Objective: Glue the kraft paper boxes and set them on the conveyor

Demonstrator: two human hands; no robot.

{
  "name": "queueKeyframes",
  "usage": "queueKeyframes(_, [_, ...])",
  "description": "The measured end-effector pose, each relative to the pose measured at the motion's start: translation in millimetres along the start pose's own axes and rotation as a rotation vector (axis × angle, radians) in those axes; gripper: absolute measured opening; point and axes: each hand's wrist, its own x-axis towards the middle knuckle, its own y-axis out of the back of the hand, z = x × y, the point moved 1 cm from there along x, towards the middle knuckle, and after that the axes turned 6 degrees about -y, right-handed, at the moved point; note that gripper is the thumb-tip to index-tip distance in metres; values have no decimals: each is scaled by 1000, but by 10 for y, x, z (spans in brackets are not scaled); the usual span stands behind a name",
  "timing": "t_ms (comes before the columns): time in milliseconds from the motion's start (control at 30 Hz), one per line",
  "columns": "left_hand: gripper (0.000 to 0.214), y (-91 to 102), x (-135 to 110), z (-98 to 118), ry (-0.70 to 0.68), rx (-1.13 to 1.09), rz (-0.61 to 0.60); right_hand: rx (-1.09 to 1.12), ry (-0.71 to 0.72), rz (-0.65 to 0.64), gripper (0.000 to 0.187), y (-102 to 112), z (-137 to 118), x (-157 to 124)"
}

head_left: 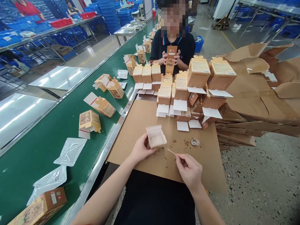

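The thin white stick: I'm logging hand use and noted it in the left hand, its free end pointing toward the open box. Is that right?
No: the head view shows the thin white stick in the right hand, not the left hand. Its free end does point toward the open box.

Open box (157,142) matt paperboard; pouches (71,151) glossy plastic; conveyor rail (124,114) shiny metal; brown table sheet (137,122) matt cardboard.

We see bright, even light, white glare streaks on steel tables (21,117), stretched edges, and a slightly blurred held box (156,137).
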Motion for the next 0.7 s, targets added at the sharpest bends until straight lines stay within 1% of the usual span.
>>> queueKeyframes(67, [62,-26,-62,-3,-3,95,-5,-11,-27,23,21,154,-23,-54])
queueKeyframes(133, [57,-63,-81,6,-13,139,-17,-24,-50,42,21,238,-38,-81])
queueKeyframes(200, [58,-96,-75,18,-31,165,-27,-22,-58,49,21,258,-49,-76])
queueKeyframes(233, [59,-93,-74,21,-39,182,-13,-14,-53,46,20,254,-56,-66])
queueKeyframes(300, [57,2,-97,18,-39,235,63,3,-43,41,19,246,-73,-47])
queueKeyframes(333, [57,113,-129,10,-29,269,134,8,-45,41,18,253,-83,-41])
queueKeyframes(367, [57,269,-177,-2,-8,303,225,12,-51,43,17,268,-92,-40])
queueKeyframes(400, [59,469,-243,-19,24,333,330,19,-59,47,17,291,-100,-43])
queueKeyframes(500, [76,1211,-511,-99,160,374,708,67,-90,46,22,376,-117,-48])
queueKeyframes(567, [89,1665,-664,-171,243,368,909,95,-101,48,27,405,-130,-31])
queueKeyframes(600, [93,1841,-709,-208,266,367,970,102,-103,53,29,407,-137,-14])
queueKeyframes(633, [94,1974,-730,-242,271,375,1010,106,-105,54,32,403,-144,7])
queueKeyframes(667, [94,2065,-731,-269,249,401,1041,111,-104,53,34,396,-149,29])
queueKeyframes(700, [95,2116,-720,-291,214,436,1076,119,-102,47,36,393,-149,48])
